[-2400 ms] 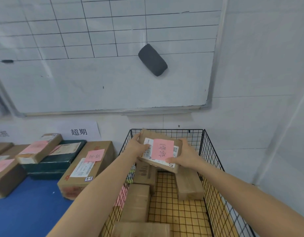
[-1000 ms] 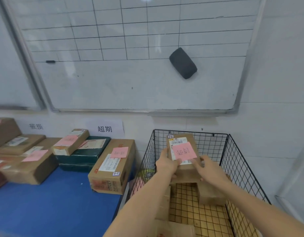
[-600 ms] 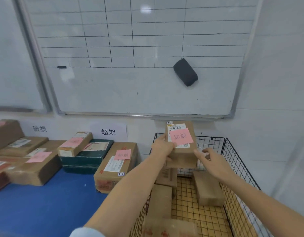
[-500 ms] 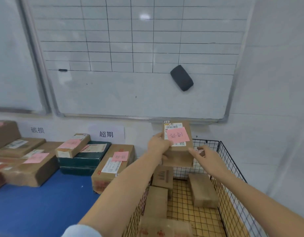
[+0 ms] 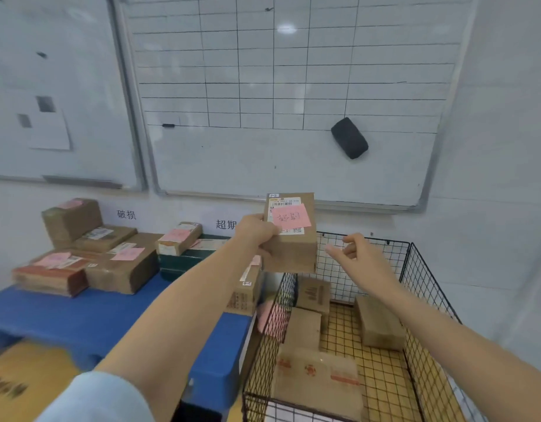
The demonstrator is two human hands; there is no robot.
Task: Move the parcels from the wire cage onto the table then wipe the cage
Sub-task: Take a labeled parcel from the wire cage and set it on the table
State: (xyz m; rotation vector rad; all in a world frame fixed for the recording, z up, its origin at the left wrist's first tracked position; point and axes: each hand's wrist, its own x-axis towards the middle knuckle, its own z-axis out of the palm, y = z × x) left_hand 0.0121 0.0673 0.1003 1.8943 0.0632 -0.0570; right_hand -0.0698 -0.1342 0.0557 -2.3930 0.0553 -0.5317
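Cardboard parcel [image 5: 290,239] is gripped in the left hand [image 5: 257,233] above the wire cage [image 5: 415,269] rim, likely bound for the blue table [image 5: 80,312]; the right hand [image 5: 359,254] hovers beside it, fingers loosely curled, empty. More parcels [image 5: 318,379] lie inside.

Gridded whiteboard [image 5: 293,86] in a metal frame on a pale wall [image 5: 500,147]. Stuck at its lower right, a black eraser [image 5: 349,137]; near its top, a bright spot of reflected light [image 5: 286,28]. Left of it, a second board [image 5: 80,71] with a paper sheet [image 5: 49,134]. Below it, two printed signs [image 5: 126,214], a blue table [image 5: 80,315], yellow tiled floor [image 5: 385,382].
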